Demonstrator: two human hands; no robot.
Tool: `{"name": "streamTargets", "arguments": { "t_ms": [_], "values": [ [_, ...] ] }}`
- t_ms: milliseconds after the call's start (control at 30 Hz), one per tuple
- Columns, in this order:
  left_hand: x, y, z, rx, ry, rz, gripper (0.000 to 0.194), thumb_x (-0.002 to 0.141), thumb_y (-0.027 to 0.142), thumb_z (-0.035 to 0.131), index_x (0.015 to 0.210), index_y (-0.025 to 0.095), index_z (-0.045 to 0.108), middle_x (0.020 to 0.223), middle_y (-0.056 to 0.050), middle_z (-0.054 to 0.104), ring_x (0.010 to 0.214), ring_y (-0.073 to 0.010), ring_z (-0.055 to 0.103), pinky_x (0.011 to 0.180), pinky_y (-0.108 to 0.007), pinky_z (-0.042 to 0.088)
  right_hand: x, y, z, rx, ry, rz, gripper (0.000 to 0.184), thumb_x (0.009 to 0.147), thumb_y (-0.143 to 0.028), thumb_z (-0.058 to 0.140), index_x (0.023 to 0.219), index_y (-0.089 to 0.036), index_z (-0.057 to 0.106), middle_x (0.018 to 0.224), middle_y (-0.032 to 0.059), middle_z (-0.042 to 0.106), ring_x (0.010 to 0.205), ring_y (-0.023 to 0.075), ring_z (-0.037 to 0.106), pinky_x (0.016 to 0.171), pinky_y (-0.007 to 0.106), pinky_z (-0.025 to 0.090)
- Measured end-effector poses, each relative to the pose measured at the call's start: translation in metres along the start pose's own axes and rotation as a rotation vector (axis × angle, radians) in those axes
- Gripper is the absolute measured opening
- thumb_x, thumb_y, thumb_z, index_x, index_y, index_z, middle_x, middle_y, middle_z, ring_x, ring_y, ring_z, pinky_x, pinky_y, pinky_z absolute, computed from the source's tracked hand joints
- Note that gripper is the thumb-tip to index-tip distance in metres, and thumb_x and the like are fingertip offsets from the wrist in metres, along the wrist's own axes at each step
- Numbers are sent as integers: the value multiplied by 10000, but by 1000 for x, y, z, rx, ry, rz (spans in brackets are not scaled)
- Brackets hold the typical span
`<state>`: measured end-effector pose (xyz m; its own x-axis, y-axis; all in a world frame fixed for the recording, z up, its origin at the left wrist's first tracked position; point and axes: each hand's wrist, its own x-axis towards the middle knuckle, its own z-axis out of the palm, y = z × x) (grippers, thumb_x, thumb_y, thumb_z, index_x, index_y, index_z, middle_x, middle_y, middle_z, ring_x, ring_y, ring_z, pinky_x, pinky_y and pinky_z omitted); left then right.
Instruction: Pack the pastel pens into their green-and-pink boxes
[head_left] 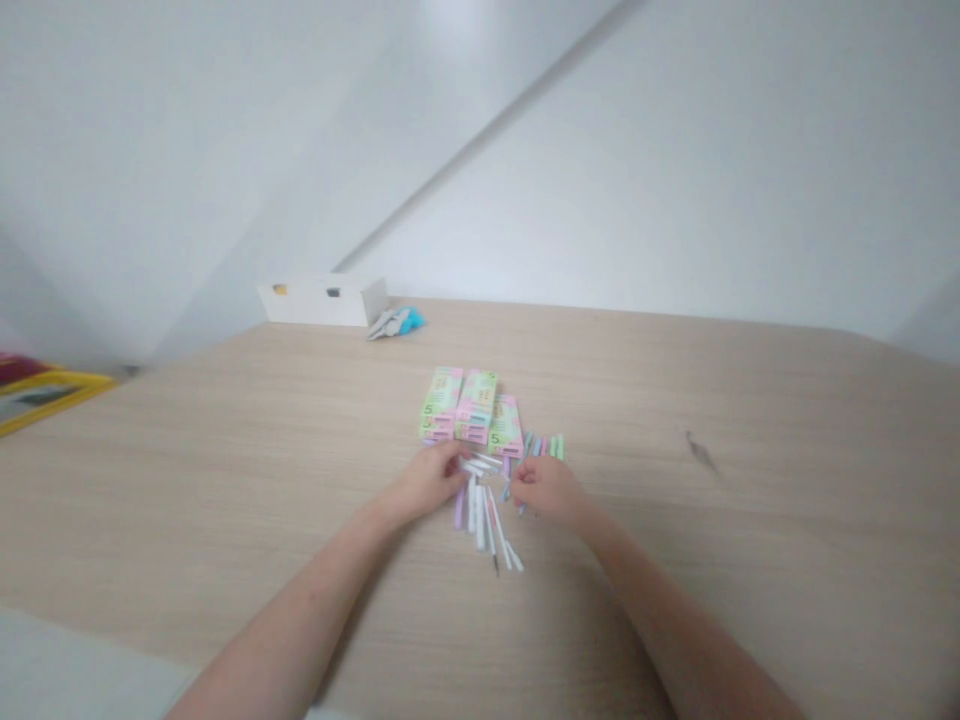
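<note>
Slim white pen-like sticks (481, 520) and a lilac one (459, 508) lie fanned out on the wooden table. My left hand (433, 482) is closed at their left, its fingertips round the ends of white sticks (481, 464) that point toward my right hand. Across from it, my right hand (551, 490) has its fingers pinched together over thin pastel sticks (555, 446); what it grips is hidden. Just beyond the hands are stacked pink-and-green boxes (478, 400) marked "5". The picture is blurred, so fine details of the sticks do not show.
A white box (319, 302) with small cut-outs stands at the back left, a crumpled grey-and-blue item (397, 322) beside it. A small dark thing (701, 452) lies to the right. A yellow-edged tray (56, 398) is at the far left. The wall (600, 200) rises behind the table.
</note>
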<state>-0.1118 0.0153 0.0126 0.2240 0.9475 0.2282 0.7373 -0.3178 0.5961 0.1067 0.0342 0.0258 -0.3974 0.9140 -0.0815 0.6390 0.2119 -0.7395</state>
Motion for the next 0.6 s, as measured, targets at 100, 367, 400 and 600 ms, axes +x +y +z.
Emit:
{"name": "streamTargets", "arguments": {
  "t_ms": [100, 367, 400, 600],
  "values": [
    [-1, 7, 2, -86, 38, 78, 282, 793, 161, 547, 1065, 188, 617, 973, -42, 654, 853, -159, 592, 789, -270, 457, 1, -3, 2, 70, -30, 17, 113, 732, -153, 519, 688, -149, 623, 604, -14, 655, 434, 67, 484, 423, 162, 336],
    [-2, 19, 9, -266, -41, 251, 244, 854, 185, 533, 1058, 193, 666, 1002, -60, 691, 929, -168, 622, 862, -285, 459, -4, -15, 10, 248, -80, 11, 87, 751, -134, 517, 719, -163, 592, 594, -41, 635, 386, 54, 430, 373, 155, 308],
    [-2, 19, 10, -264, -49, 251, 237, 860, 187, 526, 1049, 194, 670, 985, -57, 695, 910, -164, 627, 847, -279, 463, -3, -15, 11, 251, -73, 7, 86, 753, -138, 519, 716, -164, 592, 593, -42, 634, 385, 54, 430, 375, 156, 307],
    [-2, 17, 7, -224, -26, 218, 170, 874, 221, 518, 924, 177, 675, 909, -36, 700, 853, -152, 628, 797, -255, 465, 0, -9, 13, 242, -25, -31, 122, 792, -165, 488, 758, -157, 605, 611, -26, 627, 410, 67, 447, 405, 170, 323]
  ]
}}
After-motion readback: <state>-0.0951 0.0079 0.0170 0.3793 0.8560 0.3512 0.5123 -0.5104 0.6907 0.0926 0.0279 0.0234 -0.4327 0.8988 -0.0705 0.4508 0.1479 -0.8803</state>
